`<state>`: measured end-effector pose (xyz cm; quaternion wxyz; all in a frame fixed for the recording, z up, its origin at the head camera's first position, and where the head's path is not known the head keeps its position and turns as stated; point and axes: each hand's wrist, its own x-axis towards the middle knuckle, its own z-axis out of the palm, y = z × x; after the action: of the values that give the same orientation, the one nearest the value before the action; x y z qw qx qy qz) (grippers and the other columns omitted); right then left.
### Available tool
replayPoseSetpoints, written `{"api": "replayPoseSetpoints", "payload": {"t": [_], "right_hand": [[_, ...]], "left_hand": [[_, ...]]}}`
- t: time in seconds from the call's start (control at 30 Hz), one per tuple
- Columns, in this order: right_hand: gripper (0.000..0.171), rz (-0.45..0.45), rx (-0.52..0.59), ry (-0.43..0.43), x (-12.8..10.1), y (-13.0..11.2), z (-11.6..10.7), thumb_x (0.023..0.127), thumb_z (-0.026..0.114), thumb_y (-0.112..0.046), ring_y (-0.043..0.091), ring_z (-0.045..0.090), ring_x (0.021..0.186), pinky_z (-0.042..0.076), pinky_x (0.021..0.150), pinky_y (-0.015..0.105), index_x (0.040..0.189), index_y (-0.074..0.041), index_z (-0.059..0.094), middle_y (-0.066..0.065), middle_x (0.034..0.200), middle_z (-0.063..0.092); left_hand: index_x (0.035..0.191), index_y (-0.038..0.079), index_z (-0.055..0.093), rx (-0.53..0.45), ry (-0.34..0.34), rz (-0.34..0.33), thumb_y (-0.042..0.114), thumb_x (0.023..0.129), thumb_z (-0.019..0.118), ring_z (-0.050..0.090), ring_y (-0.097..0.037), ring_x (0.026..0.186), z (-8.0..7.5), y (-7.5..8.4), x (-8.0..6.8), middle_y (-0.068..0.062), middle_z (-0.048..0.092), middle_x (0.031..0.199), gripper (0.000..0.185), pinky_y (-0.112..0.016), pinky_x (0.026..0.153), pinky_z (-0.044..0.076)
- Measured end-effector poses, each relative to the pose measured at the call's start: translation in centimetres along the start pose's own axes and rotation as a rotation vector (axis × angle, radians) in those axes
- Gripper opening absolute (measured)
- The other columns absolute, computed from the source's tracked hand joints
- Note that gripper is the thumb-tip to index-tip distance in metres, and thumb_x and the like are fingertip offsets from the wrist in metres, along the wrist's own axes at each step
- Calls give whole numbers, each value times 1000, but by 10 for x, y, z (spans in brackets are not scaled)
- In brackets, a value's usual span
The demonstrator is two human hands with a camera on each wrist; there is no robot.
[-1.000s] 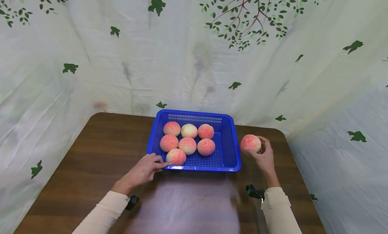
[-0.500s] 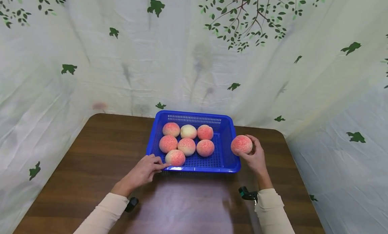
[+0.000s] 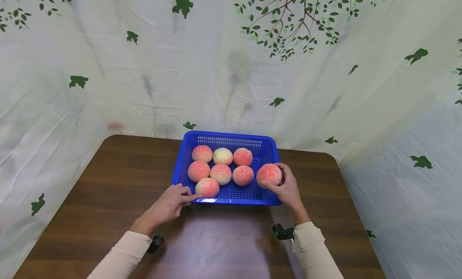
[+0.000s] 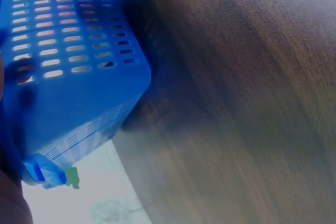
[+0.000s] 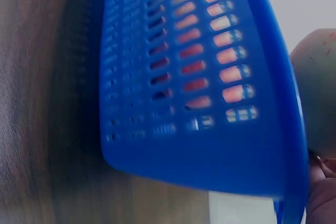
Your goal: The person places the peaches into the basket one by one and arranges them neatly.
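Pink-and-cream peaches lie in a blue plastic basket (image 3: 231,201) in the head view, several at its left and middle. My right hand (image 3: 288,189) holds another peach (image 3: 269,174) between thumb and fingers, over the basket's right end. In the right wrist view this held peach (image 5: 317,93) shows beyond the rim, with part of the hand (image 5: 321,195) below it. My left hand (image 3: 175,201) grips the basket's front left corner, near the front peach (image 3: 207,187). The left wrist view shows the slotted basket wall (image 4: 79,98), with only a sliver of the hand at the left edge.
The basket stands on a dark brown wooden table (image 3: 126,178), toward its back edge. A pale cloth (image 3: 202,70) with green leaf prints hangs behind the table and along both sides. Dark wrist cameras sit under both wrists.
My right hand has carried its peach leftward, from beside the basket to over its right end. The left hand has stayed at the corner, and the peaches in the basket keep their places.
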<state>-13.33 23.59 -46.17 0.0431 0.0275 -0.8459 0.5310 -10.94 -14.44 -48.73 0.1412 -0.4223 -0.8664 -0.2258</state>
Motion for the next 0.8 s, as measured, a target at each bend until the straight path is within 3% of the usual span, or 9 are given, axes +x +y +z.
{"api": "replayPoseSetpoints", "payload": {"t": [0.23, 0.43, 0.67, 0.8], "right_hand": [[74, -19, -19, -64, 7, -2, 11, 72, 84, -33, 29, 57, 104, 49, 88, 49, 132, -11, 45, 12, 124, 55], [74, -10, -99, -119, 9, 0, 18, 70, 85, -37, 28, 57, 111, 47, 93, 50, 133, -14, 54, 10, 130, 57], [73, 39, -192, -162, 12, -2, 24, 65, 87, -41, 25, 59, 103, 48, 91, 47, 123, -10, 55, 9, 119, 61], [73, 63, -231, -229, 16, -2, 26, 68, 85, -40, 24, 59, 104, 47, 93, 47, 126, -8, 55, 9, 121, 61]], "left_hand": [[113, 15, 74, 20, -27, -38, -9, 72, 75, 38, -10, 70, -2, 0, 0, 8, 48, 75, 48, -24, 65, 28], [114, 15, 73, 25, -61, -53, -8, 73, 74, 38, -9, 70, -2, 0, 1, 9, 48, 76, 47, -24, 65, 29], [113, 14, 74, 12, -43, -28, -13, 71, 74, 37, -9, 69, -1, 1, 2, 9, 47, 74, 50, -24, 64, 27], [112, 14, 74, 12, -27, -23, -12, 71, 74, 38, -9, 69, -1, 1, 2, 9, 48, 75, 48, -23, 64, 27]]}}
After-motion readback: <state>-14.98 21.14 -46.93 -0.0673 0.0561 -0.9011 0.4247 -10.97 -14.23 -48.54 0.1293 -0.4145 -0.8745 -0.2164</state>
